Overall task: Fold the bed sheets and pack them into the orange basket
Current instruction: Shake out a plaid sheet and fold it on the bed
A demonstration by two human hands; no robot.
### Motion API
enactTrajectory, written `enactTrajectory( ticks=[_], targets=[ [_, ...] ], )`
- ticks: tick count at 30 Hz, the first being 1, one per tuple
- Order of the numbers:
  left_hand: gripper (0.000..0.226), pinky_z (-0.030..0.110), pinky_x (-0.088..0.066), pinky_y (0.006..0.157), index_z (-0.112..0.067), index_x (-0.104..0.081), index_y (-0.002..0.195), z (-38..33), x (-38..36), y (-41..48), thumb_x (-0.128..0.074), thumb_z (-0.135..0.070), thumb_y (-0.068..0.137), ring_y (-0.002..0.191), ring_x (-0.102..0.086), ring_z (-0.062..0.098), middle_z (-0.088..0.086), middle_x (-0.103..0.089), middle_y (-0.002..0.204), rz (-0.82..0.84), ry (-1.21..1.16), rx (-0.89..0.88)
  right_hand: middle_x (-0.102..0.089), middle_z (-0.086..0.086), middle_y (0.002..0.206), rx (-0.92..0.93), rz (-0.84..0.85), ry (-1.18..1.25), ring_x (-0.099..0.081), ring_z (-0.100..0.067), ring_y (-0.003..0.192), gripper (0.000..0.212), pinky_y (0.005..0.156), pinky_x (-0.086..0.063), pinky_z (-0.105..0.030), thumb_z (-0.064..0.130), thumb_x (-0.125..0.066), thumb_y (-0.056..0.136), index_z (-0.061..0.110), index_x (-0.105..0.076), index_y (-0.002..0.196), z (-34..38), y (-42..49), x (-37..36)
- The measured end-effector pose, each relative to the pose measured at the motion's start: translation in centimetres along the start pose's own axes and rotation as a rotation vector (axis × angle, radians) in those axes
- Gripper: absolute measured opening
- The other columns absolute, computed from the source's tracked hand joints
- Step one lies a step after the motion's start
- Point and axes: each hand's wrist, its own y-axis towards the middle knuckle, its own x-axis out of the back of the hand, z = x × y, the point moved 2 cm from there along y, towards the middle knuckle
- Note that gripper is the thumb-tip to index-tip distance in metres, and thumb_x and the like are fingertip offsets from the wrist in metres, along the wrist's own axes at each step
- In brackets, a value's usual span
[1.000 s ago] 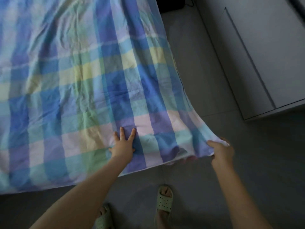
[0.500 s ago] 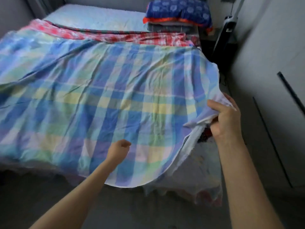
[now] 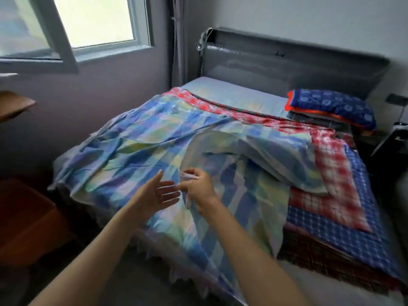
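Note:
A pastel blue, green and yellow checked bed sheet [image 3: 141, 146] lies spread over the bed, its right side lifted and carried over to the left. My right hand [image 3: 198, 188] grips the sheet's white-edged corner above the middle of the bed. Just left of that corner, my left hand [image 3: 154, 195] hovers with the palm turned up and the fingers straight, holding nothing. Under the pastel sheet lie a red checked sheet [image 3: 335, 173] and a blue checked sheet [image 3: 344, 235], both uncovered on the right. No orange basket is in view.
A blue patterned pillow [image 3: 331, 107] rests on folded cloth by the dark headboard [image 3: 287, 62]. Brown wooden furniture [image 3: 24, 217] stands at the left below a window [image 3: 88, 23]. Grey floor shows along the bed's foot.
My right hand has carried the sheet's corner from the bed's right edge up and over to the left. My left hand has lifted off the sheet and opened. The view has tilted up.

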Motion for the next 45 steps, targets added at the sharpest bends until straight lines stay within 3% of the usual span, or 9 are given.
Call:
enactTrajectory(
  ticks=[7,14,17,23,28,34,39,42,45],
  targets=[
    [0.032,0.018,-0.046,0.039,-0.006,-0.057,0.072,-1.6,3.5,4.3,-0.064,-0.035,0.086,0.039,-0.052,0.012,0.007,-0.054,0.057,-0.109,0.271,0.234,-0.061,0.001,0.068,-0.068,0.079,-0.167,-0.058,-0.005,0.059,0.032,0.057,-0.049,-0.016,-0.014,-0.06,0.08,0.017,-0.057,0.072,-6.0,3.3,-5.6],
    [0.021,0.025,-0.043,0.045,-0.003,-0.051,0.069,-5.1,6.4,11.2,-0.045,0.0,0.089,0.039,-0.05,0.015,0.01,-0.051,0.052,-0.171,0.682,0.311,-0.069,-0.01,0.082,-0.253,0.311,-0.161,-0.066,-0.016,0.072,0.034,0.069,-0.055,-0.026,-0.002,-0.068,0.06,-0.002,-0.066,0.094,-8.1,11.0,-6.4],
    [0.006,0.02,-0.039,0.048,-0.008,-0.058,0.079,-6.8,8.5,13.9,-0.063,-0.011,0.079,0.056,-0.05,0.015,0.006,-0.052,0.068,-0.16,1.088,0.264,-0.062,-0.014,0.073,-0.405,0.126,-0.061,-0.062,-0.019,0.058,0.014,0.06,-0.054,-0.027,-0.011,-0.055,0.079,0.001,-0.061,0.083,-8.4,16.0,-4.2],
    [0.011,0.021,-0.04,0.055,-0.013,-0.065,0.082,-8.3,12.6,18.8,-0.067,-0.018,0.072,0.062,-0.051,0.011,-0.002,-0.055,0.069,-0.085,1.322,0.219,-0.047,-0.003,0.061,-0.411,-0.05,-0.809,-0.05,-0.024,0.067,0.03,0.065,-0.045,-0.033,0.019,-0.051,0.085,0.015,-0.045,0.055,-14.8,27.2,-3.1],
    [0.02,0.024,-0.038,0.056,-0.006,-0.068,0.089,-9.5,14.8,21.2,-0.063,-0.021,0.076,0.071,-0.051,0.016,0.005,-0.057,0.078,0.038,1.48,0.169,-0.057,-0.013,0.075,-0.771,-0.159,-0.392,-0.061,-0.029,0.062,0.028,0.051,-0.05,-0.03,0.031,-0.061,0.089,0.007,-0.05,0.098,-18.8,29.3,-6.0],
    [0.009,0.028,-0.036,0.062,-0.007,-0.06,0.079,-14.2,17.8,21.9,-0.057,-0.016,0.079,0.073,-0.05,0.019,0.007,-0.058,0.078,0.126,1.491,-0.068,-0.048,-0.009,0.047,-0.943,-0.277,-0.392,-0.042,-0.018,0.041,0.028,0.037,-0.034,-0.019,0.014,-0.056,0.09,0.004,-0.051,0.064,-19.8,33.4,-8.9],
    [0.014,0.031,-0.03,0.058,-0.012,-0.051,0.065,-21.9,25.2,22.3,-0.054,-0.019,0.077,0.065,-0.047,0.018,0.008,-0.051,0.067,-0.007,1.343,-0.244,-0.042,-0.002,0.027,-0.659,-0.433,-0.384,-0.035,-0.007,0.016,0.03,0.023,-0.028,-0.012,-0.005,-0.048,0.085,0.002,-0.048,0.056,-14.1,39.9,-17.0],
    [0.021,0.03,-0.028,0.051,-0.011,-0.048,0.057,-25.5,32.5,23.8,-0.053,-0.017,0.077,0.055,-0.043,0.015,0.005,-0.046,0.055,-0.268,1.215,-0.205,-0.054,-0.012,0.056,-0.37,-0.453,-0.22,-0.051,-0.008,0.028,0.009,0.032,-0.043,-0.018,-0.013,-0.051,0.081,-0.005,-0.054,0.078,-10.2,42.7,-24.1],
    [0.027,0.03,-0.03,0.05,-0.014,-0.046,0.053,-25.7,40.0,26.9,-0.054,-0.005,0.078,0.056,-0.046,0.018,0.001,-0.042,0.051,-0.429,1.181,-0.065,-0.064,-0.014,0.084,-0.273,-0.329,-0.326,-0.067,-0.023,0.065,0.043,0.06,-0.057,-0.034,0.006,-0.058,0.083,0.001,-0.05,0.124,-11.2,43.0,-30.6]
  ],
)
